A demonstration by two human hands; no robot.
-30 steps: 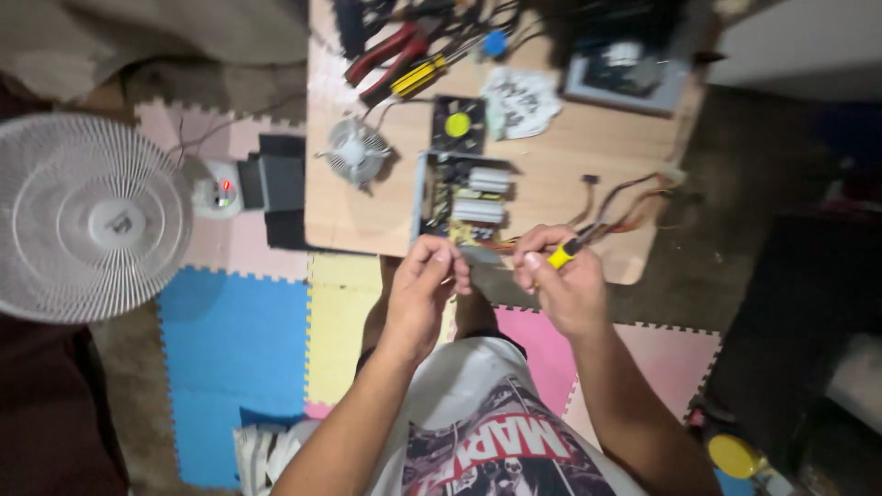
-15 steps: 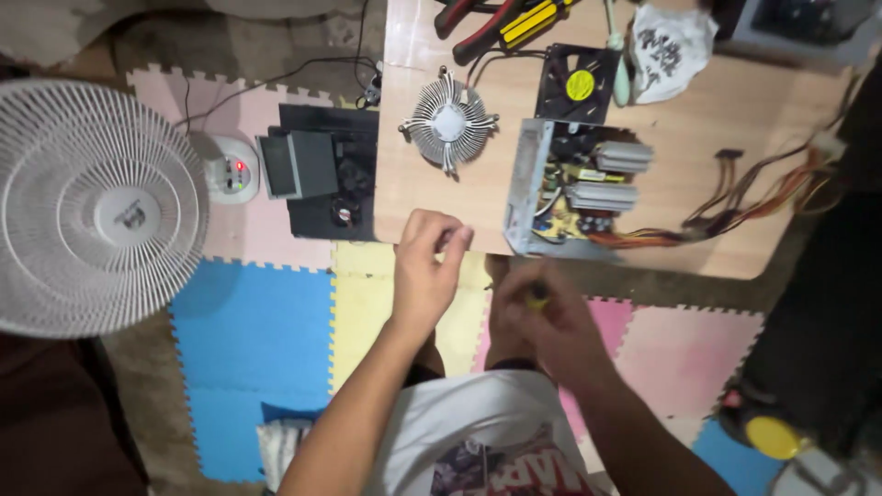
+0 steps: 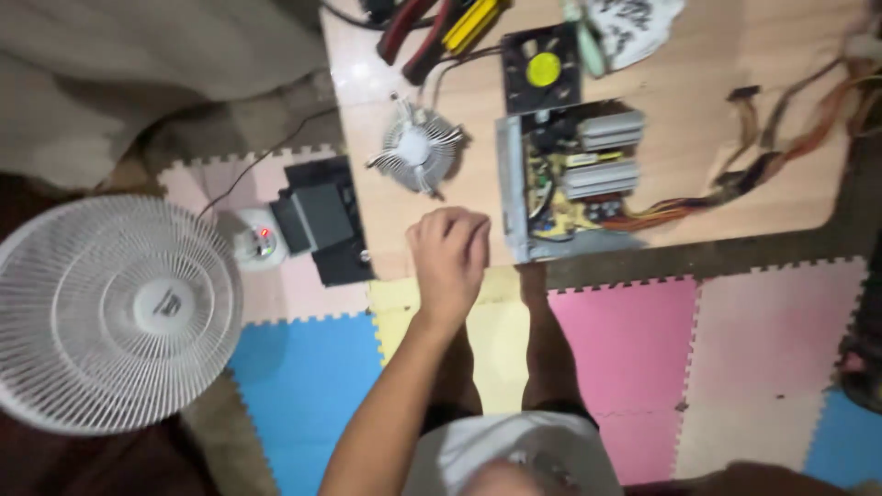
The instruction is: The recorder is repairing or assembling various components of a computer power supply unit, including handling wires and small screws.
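Low pale wooden table [image 3: 698, 197]: work surface, upper right.
White round pedestal fan [image 3: 115, 312]: floor, far left.
Opened grey metal power supply box [image 3: 570, 184]: table's near edge, just right of left hand.
Round silver finned heatsink [image 3: 418, 147]: beyond knuckles.
Left hand [image 3: 450, 257]: loosely curled at table edge, grip contents cannot tell.
Right hand: out of frame.

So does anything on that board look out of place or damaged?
The power supply lies open with its cover off, circuit parts bared and wires sprawling right. The left hand rests curled at the board's near edge. No damage shows.
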